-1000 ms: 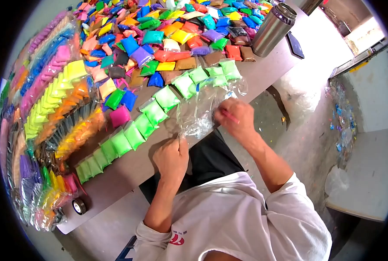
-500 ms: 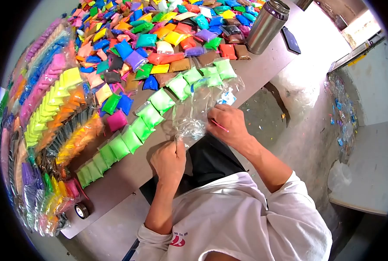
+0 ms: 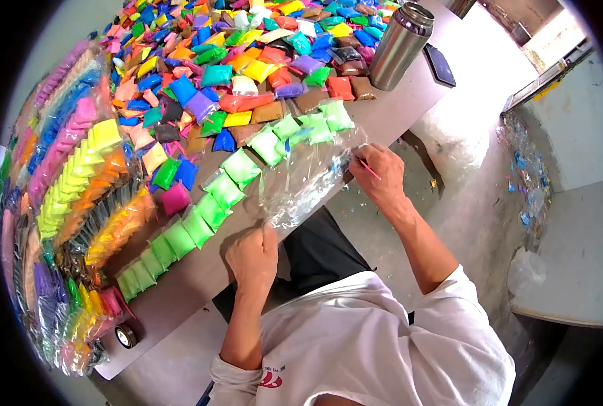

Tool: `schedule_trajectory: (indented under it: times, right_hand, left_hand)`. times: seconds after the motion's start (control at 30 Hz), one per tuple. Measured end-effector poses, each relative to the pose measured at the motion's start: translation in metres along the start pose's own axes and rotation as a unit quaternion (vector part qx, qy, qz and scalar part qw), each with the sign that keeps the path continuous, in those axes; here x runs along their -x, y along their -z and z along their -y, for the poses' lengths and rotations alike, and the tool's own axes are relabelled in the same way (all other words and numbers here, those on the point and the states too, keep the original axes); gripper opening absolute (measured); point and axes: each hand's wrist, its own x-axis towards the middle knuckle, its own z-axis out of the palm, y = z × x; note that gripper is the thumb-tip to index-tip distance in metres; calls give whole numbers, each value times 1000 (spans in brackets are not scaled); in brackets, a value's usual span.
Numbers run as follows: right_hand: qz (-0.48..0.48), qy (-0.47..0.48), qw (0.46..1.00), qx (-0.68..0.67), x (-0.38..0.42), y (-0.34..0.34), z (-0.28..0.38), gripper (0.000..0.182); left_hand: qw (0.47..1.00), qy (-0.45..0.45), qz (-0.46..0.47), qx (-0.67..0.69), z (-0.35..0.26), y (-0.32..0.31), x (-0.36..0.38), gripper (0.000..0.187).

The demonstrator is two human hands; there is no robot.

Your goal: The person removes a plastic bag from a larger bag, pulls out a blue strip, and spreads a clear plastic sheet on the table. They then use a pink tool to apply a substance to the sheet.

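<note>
A clear plastic bag [image 3: 308, 183] is stretched between my two hands at the table's front edge. My left hand [image 3: 252, 256] pinches its lower left corner, the thumb pointing up. My right hand [image 3: 380, 174] is closed on the bag's right end, and a thin pink stick [image 3: 370, 169] pokes out from those fingers. Just beyond the bag, light green packets [image 3: 212, 211] lie in an overlapping diagonal row. The far end of the row, with its light green packets [image 3: 317, 126], overlaps the bag's upper edge in this view.
Loose packets of many colours [image 3: 254, 68] cover the back of the table [image 3: 409, 108]. Bagged rows of packets [image 3: 78, 162] are stacked on the left. A steel flask [image 3: 401, 47] and a phone [image 3: 439, 65] stand and lie at the back right. A tape roll [image 3: 125, 335] is near the left corner.
My right hand has moved right and slightly up, and my left hand a little left and down. The bag, bunched before, is now spread wider between them.
</note>
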Motion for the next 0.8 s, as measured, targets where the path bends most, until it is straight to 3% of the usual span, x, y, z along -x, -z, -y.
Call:
schedule_trajectory:
  times: [0.1, 0.17, 0.23, 0.33, 0.47, 0.57, 0.6, 0.7, 0.8]
  right_hand:
    - [-6, 47, 999, -21, 2, 6, 4, 9]
    - [42, 141, 989, -11, 8, -4, 8, 8]
    - [40, 101, 993, -47, 4, 3, -6, 7]
    - [-14, -13, 999, 34, -7, 14, -30, 8]
    - [10, 83, 994, -64, 5, 14, 6, 7]
    - [81, 77, 989, -94, 5, 4, 8, 8]
    - [45, 82, 995, -19, -1, -1, -4, 8]
    - [32, 67, 997, 16, -11, 7, -11, 8]
    - [65, 110, 992, -16, -3, 3, 9, 9]
  left_hand:
    - [999, 39, 13, -5, -3, 3, 1, 38]
    - [1000, 28, 7, 0, -2, 1, 2, 38]
    - [1000, 15, 1, 5, -1, 2, 3, 38]
    - [1000, 2, -3, 12, -3, 1, 0, 39]
    - [1000, 27, -5, 4, -2, -1, 2, 41]
    - [1000, 13, -1, 7, -2, 1, 1, 40]
    - [1000, 10, 2, 6, -2, 2, 1, 39]
    - [999, -13, -38, 18, -2, -1, 0, 40]
    - [999, -1, -40, 28, -5, 0, 1, 40]
